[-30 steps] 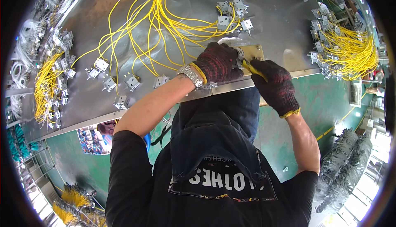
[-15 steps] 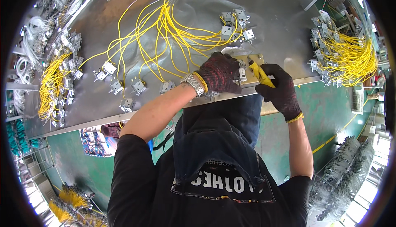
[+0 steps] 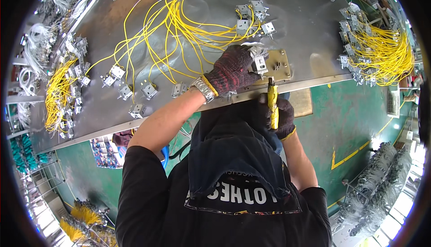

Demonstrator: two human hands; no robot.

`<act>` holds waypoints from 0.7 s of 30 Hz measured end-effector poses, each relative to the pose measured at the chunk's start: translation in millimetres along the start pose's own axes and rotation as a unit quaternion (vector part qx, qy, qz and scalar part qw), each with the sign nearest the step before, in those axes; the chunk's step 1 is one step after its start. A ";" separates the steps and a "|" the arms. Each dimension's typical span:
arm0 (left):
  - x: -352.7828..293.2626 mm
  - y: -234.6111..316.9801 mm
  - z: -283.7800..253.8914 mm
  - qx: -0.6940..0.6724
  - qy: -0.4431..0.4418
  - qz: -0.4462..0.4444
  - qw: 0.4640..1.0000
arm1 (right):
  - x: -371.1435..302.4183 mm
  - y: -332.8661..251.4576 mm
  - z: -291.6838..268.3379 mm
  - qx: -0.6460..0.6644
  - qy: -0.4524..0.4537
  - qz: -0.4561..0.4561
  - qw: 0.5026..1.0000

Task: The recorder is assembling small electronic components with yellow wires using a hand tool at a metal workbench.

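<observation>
L hand (image 3: 231, 71), rough knit glove, fingers curled, grips boxy metal part (image 3: 260, 64) at L end of flat brassy plate (image 3: 282, 67). R hand (image 3: 285, 117), gloved, closed round slim yellow-handled tool (image 3: 273, 99); vs. prev. frame, drawn back twd. body.

The table (image 3: 310, 31) has a smooth grey sheet-metal top, shiny in patches and dull brown and stained toward its far side. At the table's near edge, a brassy metal plate (image 3: 274, 57) looks worn and satin, and the small box (image 3: 259, 66) beside it is pale, smooth metal. The left hand (image 3: 231, 69) and right hand (image 3: 285, 119) wear rough knitted cloth gloves. The tool (image 3: 272, 99) at the table's near edge has glossy yellow grips and a darker metal tip. Across the table, the yellow wires (image 3: 173, 11) look smooth and plastic-coated. The watch band (image 3: 204, 88) above the table is shiny linked metal. Beyond its near edge, the shirt (image 3: 224, 229) is matt black cloth, the floor (image 3: 318, 143) smooth, slightly glossy green.
</observation>
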State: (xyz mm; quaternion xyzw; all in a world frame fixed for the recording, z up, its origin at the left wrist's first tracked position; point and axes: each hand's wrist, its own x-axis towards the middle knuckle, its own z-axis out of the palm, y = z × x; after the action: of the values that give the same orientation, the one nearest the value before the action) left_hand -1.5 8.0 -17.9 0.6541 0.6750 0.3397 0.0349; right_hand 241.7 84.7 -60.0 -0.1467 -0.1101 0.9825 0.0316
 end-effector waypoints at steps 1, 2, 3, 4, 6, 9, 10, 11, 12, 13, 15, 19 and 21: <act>0.9 2.3 -1.2 0.000 -0.001 0.001 1.000 | 1.6 1.8 -2.1 0.023 -0.012 0.013 1.000; 2.0 4.6 -2.7 -0.029 0.014 -0.002 0.999 | 2.8 2.4 -4.3 0.046 -0.025 0.026 0.998; 2.2 6.4 -3.8 -0.059 0.030 -0.007 0.998 | 3.1 2.5 -6.8 0.047 -0.025 0.025 0.998; 2.1 6.6 -3.8 -0.059 0.029 -0.006 0.998 | 3.4 1.8 -8.9 0.050 -0.030 0.036 0.998; 2.3 7.5 -5.2 -0.023 0.066 0.048 0.996 | 3.2 1.0 -6.4 0.053 -0.035 0.047 0.997; 1.2 10.1 -6.3 -0.040 0.051 0.019 0.998 | 3.2 2.7 2.9 0.117 -0.027 0.078 0.990; 1.2 10.2 -6.2 -0.039 0.051 0.020 0.998 | 2.5 5.3 1.3 0.111 -0.034 0.053 0.992; 1.4 10.4 -6.3 -0.046 0.049 0.018 0.998 | 2.3 6.8 -0.5 0.104 -0.041 0.029 0.993; 1.1 10.9 -6.1 -0.054 0.046 0.017 0.997 | 2.1 6.4 -3.5 0.104 -0.041 0.028 0.993; 0.7 11.5 -5.9 -0.055 0.045 0.018 0.997 | 1.9 4.0 -6.9 0.082 -0.072 0.046 0.993; -0.3 12.5 -5.6 -0.021 0.063 0.029 0.997 | -0.3 -0.8 -8.8 0.060 -0.103 0.065 0.991; -0.8 11.2 -4.4 -0.009 0.048 0.023 0.999 | -4.2 -5.3 -5.4 0.013 -0.078 0.074 0.994; -0.2 9.7 -3.6 -0.019 0.045 0.038 0.998 | -5.2 -5.6 0.8 0.009 -0.081 0.073 0.994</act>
State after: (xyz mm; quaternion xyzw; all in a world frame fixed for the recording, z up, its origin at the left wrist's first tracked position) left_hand 5.1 5.5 -10.3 0.6622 0.6442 0.3826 0.0040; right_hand 246.6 89.5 -56.5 -0.0735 -0.0926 0.9918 -0.0484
